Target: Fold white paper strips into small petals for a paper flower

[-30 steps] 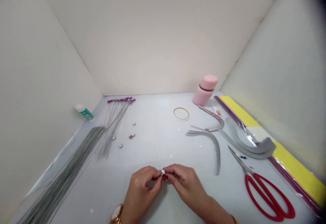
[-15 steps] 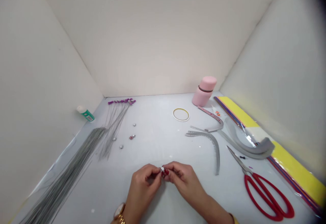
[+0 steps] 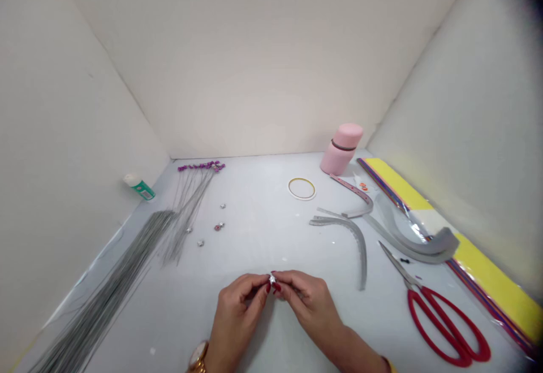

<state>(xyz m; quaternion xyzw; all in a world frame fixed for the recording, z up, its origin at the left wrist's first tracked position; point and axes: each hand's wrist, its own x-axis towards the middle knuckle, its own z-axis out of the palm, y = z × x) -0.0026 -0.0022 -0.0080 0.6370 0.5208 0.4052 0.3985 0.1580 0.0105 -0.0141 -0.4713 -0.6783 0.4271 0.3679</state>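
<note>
A tiny silver star-shaped piece [image 3: 272, 278] is pinched between the fingertips of both hands at the front middle of the table. My left hand [image 3: 243, 305] grips its left side with thumb and index finger. From the right, my right hand [image 3: 309, 300] pinches the same piece, its fingertips almost touching the left ones. Similar small silver pieces [image 3: 201, 243] lie to the left beyond my hands, one of them beside a small red piece [image 3: 217, 227].
Grey wires [image 3: 123, 277] and purple-tipped stems [image 3: 203, 167] lie left, near a glue stick [image 3: 144, 189]. A tape ring [image 3: 302, 188] and pink bottle [image 3: 341, 149] stand farther back. Curved grey strips [image 3: 360, 248], red-handled scissors [image 3: 445, 328] and coloured sheets [image 3: 487, 271] lie right.
The silver piece has turned slightly and shows more of its star shape between my fingertips. Both hands stay nearly in place, and the view has shifted a little.
</note>
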